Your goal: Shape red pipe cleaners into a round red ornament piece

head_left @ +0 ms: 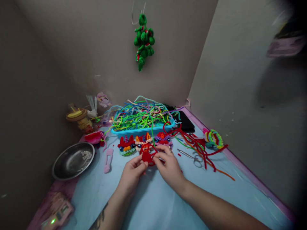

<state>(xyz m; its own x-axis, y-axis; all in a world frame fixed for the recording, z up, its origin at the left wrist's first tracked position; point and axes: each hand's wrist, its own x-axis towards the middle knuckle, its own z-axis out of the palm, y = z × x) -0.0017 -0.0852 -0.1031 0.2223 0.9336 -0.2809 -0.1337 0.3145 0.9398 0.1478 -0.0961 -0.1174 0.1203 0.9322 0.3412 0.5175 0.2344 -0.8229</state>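
My left hand (131, 174) and my right hand (169, 166) meet over the light blue table top (153, 201). Both pinch a small red pipe-cleaner figure (146, 156) between their fingertips. A red pipe cleaner (168, 127) runs from the figure up toward the tray. Just behind the figure lies a row of three finished pipe-cleaner heads (144, 142), red, orange and purple.
A blue tray (144, 131) heaped with coloured pipe cleaners stands at the back. Small scissors (192, 156) and loose red pipe cleaners (203, 147) lie to the right. A metal bowl (73, 159) with white beads sits left. A green pipe-cleaner figure (143, 40) hangs on the wall.
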